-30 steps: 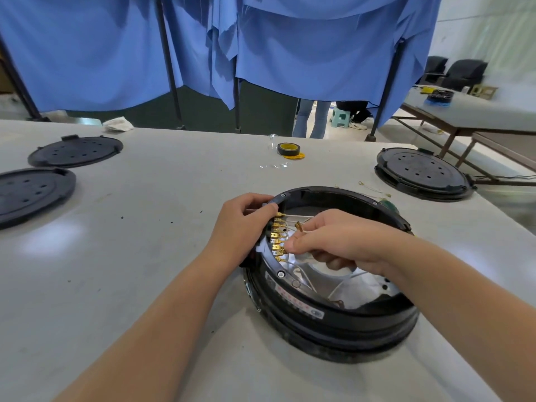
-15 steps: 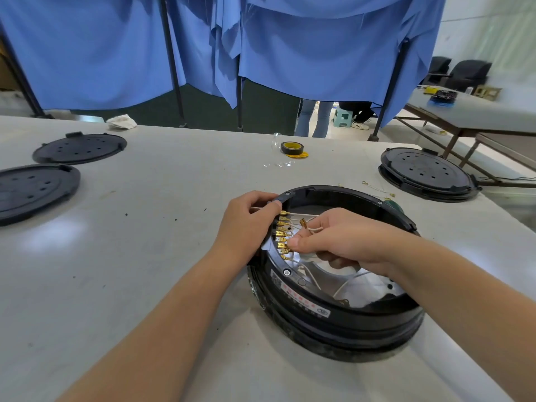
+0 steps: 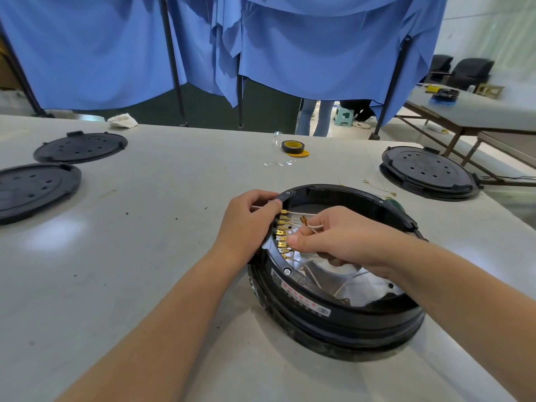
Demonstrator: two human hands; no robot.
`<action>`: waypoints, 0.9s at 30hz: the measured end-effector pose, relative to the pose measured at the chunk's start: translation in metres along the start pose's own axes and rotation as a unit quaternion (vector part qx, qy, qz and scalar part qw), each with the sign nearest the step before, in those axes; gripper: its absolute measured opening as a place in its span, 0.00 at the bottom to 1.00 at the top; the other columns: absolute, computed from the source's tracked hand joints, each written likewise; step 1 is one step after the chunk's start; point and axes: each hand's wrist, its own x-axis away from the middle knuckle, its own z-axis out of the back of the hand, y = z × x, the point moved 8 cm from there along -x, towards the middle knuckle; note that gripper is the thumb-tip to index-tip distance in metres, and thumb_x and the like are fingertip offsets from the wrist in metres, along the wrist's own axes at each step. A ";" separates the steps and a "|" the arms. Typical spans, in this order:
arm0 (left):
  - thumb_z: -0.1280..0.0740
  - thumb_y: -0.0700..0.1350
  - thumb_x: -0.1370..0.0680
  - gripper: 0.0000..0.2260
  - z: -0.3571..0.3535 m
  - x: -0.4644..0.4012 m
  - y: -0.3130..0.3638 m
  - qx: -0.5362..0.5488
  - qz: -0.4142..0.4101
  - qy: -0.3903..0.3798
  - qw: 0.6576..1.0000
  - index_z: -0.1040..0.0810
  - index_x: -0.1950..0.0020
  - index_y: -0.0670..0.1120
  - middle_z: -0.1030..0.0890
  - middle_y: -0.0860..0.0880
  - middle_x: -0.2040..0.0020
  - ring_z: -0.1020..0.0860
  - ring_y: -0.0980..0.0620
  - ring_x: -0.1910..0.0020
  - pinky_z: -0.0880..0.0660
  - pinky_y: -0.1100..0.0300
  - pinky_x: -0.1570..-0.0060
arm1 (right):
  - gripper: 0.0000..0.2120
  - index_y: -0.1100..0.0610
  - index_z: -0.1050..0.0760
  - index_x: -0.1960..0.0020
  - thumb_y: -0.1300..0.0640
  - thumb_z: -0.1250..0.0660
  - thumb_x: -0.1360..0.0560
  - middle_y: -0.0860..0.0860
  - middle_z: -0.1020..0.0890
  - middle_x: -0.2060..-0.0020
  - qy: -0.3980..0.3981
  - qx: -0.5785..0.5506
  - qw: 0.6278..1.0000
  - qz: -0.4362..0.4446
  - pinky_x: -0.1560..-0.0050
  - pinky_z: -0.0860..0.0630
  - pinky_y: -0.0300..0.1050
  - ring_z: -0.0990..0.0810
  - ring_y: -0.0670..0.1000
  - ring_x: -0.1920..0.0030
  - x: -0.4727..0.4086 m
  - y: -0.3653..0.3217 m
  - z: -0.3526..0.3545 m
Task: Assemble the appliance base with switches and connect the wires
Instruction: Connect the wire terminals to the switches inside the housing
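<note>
Brass terminals [image 3: 282, 233] line the near-left inner wall of the black base [image 3: 342, 311], and I judge I'm at the wiring step: my right hand [image 3: 339, 242] pinches a white wire [image 3: 314, 226] whose brass clip [image 3: 304, 221] sits just right of that row. Next that clip must slide squarely onto a free tab. My left hand [image 3: 246, 224] curls over the base's left rim, fingers clenched on it, wrist low.

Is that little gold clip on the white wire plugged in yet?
Not yet. The gold clip sticks up free, apart from the terminal row, its wire held by the right hand.
</note>
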 end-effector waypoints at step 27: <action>0.32 0.43 0.24 0.05 0.000 0.001 0.000 0.004 0.011 -0.014 1.000 0.18 0.50 0.50 0.17 0.52 0.57 0.19 0.53 0.55 0.26 0.63 0.60 | 0.21 0.57 0.21 0.64 0.56 0.48 0.21 0.49 0.31 0.77 0.081 -0.094 0.992 -0.010 0.82 0.42 0.34 0.39 0.45 0.81 -0.003 -0.004 0.018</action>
